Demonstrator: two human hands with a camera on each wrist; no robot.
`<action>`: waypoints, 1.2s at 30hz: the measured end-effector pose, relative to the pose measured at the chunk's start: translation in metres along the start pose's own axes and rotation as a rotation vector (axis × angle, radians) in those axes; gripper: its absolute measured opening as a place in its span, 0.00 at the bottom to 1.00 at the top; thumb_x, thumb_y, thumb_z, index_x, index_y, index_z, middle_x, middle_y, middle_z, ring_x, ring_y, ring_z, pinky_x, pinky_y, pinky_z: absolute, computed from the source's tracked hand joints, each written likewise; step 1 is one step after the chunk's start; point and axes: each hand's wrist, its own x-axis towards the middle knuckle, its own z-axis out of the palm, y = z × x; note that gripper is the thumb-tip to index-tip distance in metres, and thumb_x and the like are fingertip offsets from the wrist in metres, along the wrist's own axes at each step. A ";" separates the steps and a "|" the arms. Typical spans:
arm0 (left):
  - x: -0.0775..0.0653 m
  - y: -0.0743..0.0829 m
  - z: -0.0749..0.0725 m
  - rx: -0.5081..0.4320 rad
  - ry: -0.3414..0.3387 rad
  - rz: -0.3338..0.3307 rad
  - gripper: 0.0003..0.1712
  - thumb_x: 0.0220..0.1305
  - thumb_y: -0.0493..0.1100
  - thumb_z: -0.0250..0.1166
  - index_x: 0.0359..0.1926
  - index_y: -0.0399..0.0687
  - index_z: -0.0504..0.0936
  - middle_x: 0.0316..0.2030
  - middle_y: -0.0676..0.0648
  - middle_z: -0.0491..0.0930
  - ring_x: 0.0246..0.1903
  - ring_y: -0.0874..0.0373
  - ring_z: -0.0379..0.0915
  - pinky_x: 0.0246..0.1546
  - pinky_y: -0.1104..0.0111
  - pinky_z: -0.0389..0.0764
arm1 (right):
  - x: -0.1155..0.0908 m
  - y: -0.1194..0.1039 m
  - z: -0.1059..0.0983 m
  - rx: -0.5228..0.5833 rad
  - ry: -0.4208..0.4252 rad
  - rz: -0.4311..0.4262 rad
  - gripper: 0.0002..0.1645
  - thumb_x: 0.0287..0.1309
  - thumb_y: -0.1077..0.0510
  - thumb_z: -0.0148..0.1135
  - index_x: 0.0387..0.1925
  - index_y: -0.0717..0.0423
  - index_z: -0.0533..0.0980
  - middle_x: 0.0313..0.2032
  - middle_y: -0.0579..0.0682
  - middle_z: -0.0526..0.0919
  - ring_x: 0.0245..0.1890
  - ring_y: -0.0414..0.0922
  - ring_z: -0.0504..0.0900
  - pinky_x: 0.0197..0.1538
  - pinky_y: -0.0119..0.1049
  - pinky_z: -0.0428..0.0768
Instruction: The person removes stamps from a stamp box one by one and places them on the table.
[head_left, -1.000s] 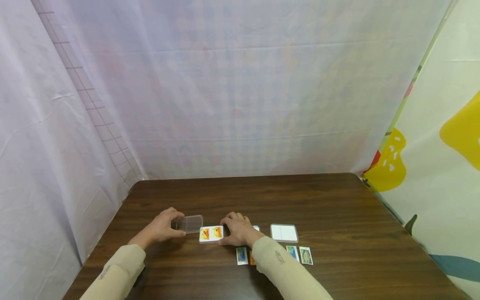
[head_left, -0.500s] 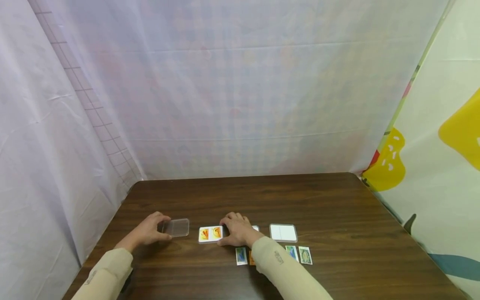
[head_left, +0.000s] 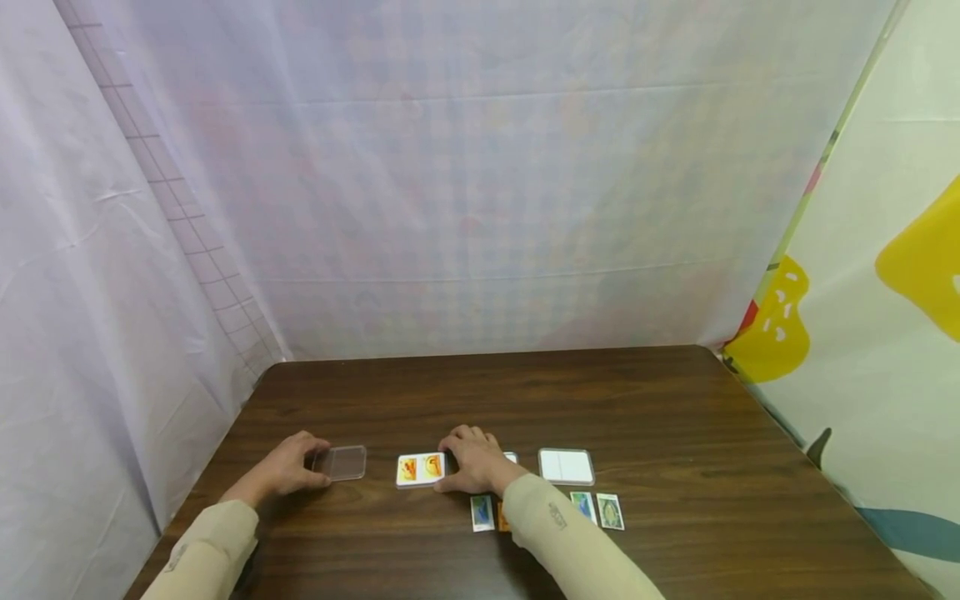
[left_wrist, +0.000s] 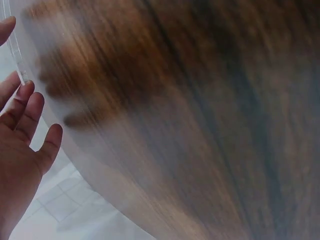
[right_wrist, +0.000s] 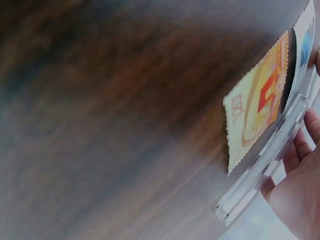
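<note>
My left hand (head_left: 287,468) pinches a flat clear plastic lid (head_left: 346,463) by its left end, over the left part of the table. My right hand (head_left: 474,462) holds the right end of a clear case (head_left: 420,484), thumb on its near side and fingers on its far side. Two orange-and-yellow stamps (head_left: 408,470) lie side by side on white in that case. Beneath the right hand is another white-backed case (head_left: 512,457), mostly hidden. In the right wrist view, a clear case edge (right_wrist: 262,157) lies beside the fingers, near an orange stamp (right_wrist: 260,100).
A white-backed clear case (head_left: 566,467) lies right of my right hand. Loose stamps lie nearer: a blue-green one (head_left: 482,513), another (head_left: 583,505) and a pale green one (head_left: 611,512). My right sleeve (head_left: 555,521) hides part of this row. White curtains (head_left: 480,208) stand behind the table (head_left: 645,400).
My left hand has moved left and slightly nearer with the clear lid, away from the case with the orange stamps. My right hand has stayed in place.
</note>
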 end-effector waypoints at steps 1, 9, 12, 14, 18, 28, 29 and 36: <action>0.000 0.000 0.000 0.004 0.002 -0.006 0.33 0.41 0.45 0.77 0.47 0.30 0.81 0.39 0.45 0.77 0.41 0.46 0.73 0.47 0.53 0.74 | 0.000 0.000 0.000 -0.001 0.000 -0.001 0.36 0.54 0.34 0.68 0.59 0.46 0.73 0.63 0.52 0.68 0.64 0.52 0.65 0.66 0.54 0.61; -0.002 0.002 0.000 0.011 -0.025 -0.127 0.34 0.43 0.46 0.75 0.52 0.35 0.80 0.45 0.39 0.77 0.47 0.39 0.72 0.45 0.41 0.72 | 0.003 0.003 0.005 -0.006 0.006 -0.001 0.36 0.55 0.35 0.68 0.60 0.46 0.73 0.64 0.52 0.68 0.65 0.53 0.65 0.67 0.55 0.60; -0.002 0.003 0.000 0.000 -0.034 -0.146 0.34 0.44 0.46 0.74 0.54 0.36 0.80 0.46 0.39 0.76 0.47 0.39 0.71 0.45 0.39 0.71 | 0.003 0.004 0.006 -0.002 0.009 0.001 0.36 0.55 0.35 0.68 0.60 0.46 0.73 0.64 0.52 0.68 0.65 0.53 0.64 0.67 0.56 0.60; -0.001 0.005 0.000 -0.007 -0.033 -0.151 0.34 0.45 0.47 0.73 0.54 0.36 0.79 0.47 0.38 0.76 0.47 0.39 0.71 0.45 0.39 0.70 | 0.003 0.003 0.006 0.000 0.010 0.000 0.36 0.55 0.34 0.68 0.60 0.46 0.73 0.64 0.53 0.68 0.65 0.53 0.64 0.67 0.56 0.60; 0.001 0.007 0.000 -0.020 -0.018 -0.145 0.33 0.50 0.50 0.71 0.55 0.36 0.79 0.48 0.37 0.76 0.48 0.39 0.70 0.47 0.40 0.69 | 0.002 0.002 0.003 -0.001 0.008 -0.002 0.36 0.55 0.34 0.68 0.60 0.46 0.73 0.64 0.52 0.68 0.65 0.53 0.64 0.67 0.55 0.60; 0.009 0.019 0.005 -0.043 0.052 -0.098 0.32 0.53 0.50 0.71 0.54 0.34 0.79 0.48 0.37 0.77 0.50 0.37 0.71 0.51 0.41 0.69 | 0.003 0.003 0.004 -0.003 0.006 -0.008 0.36 0.55 0.35 0.68 0.60 0.47 0.73 0.64 0.53 0.68 0.65 0.53 0.65 0.66 0.55 0.61; 0.010 0.020 0.006 -0.047 0.054 -0.100 0.32 0.54 0.50 0.71 0.55 0.34 0.79 0.48 0.38 0.77 0.50 0.37 0.71 0.51 0.41 0.69 | 0.004 0.004 0.005 -0.001 0.012 -0.011 0.36 0.55 0.35 0.68 0.60 0.47 0.73 0.63 0.53 0.69 0.64 0.53 0.65 0.66 0.55 0.60; 0.020 0.029 0.011 -0.057 0.063 -0.064 0.29 0.57 0.50 0.71 0.53 0.35 0.80 0.45 0.40 0.78 0.48 0.40 0.73 0.50 0.45 0.73 | 0.008 0.010 0.013 0.000 0.036 -0.021 0.36 0.54 0.34 0.68 0.59 0.46 0.73 0.63 0.53 0.69 0.64 0.54 0.65 0.66 0.57 0.60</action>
